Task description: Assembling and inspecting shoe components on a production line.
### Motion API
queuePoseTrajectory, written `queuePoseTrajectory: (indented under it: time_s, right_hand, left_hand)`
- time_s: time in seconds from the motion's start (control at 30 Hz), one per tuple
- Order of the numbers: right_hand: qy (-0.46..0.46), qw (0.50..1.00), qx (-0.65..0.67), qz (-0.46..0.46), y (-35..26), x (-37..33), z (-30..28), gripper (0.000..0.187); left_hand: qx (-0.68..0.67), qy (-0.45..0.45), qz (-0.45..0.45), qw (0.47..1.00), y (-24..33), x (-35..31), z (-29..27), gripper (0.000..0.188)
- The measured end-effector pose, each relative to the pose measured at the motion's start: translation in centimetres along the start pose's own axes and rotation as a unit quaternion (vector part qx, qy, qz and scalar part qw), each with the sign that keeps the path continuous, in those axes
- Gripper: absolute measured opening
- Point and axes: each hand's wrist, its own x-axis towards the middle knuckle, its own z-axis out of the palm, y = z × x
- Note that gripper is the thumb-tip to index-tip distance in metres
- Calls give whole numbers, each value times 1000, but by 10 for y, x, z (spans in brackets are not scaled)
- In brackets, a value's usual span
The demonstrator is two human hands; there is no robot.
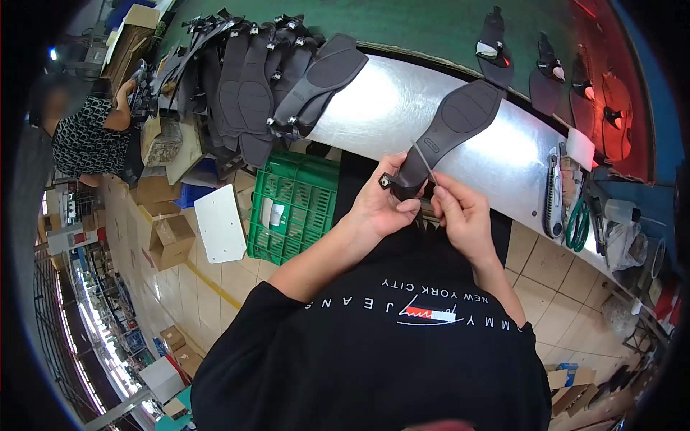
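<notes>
From the head camera, the left hand (379, 207) has its fingers closed around the heel end of a black shoe sole (447, 133), whose front part lies tread-up on the shiny metal table (381, 108). The right hand (460, 212), just beside the left, pinches a thin blade-like tool (424, 161) that touches the sole's narrow waist. Left of the sole, a stack of dark soles (266, 86) rests on the table's end. Below that stack stands a green plastic crate (291, 205). Right of the sole lie a utility knife (553, 194) and green-handled scissors (577, 224).
</notes>
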Motion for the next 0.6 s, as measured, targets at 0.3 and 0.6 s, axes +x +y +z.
queuePoseTrajectory:
  time_s: [0.3, 0.6]
  right_hand:
    - [-142, 953, 188, 192, -28, -12, 6, 65]
    - [-125, 924, 321, 168, -25, -7, -6, 26]
  left_hand:
    - [278, 41, 426, 860, -15, -6, 10, 55]
    - [359, -1, 508, 783, -8, -15, 13, 74]
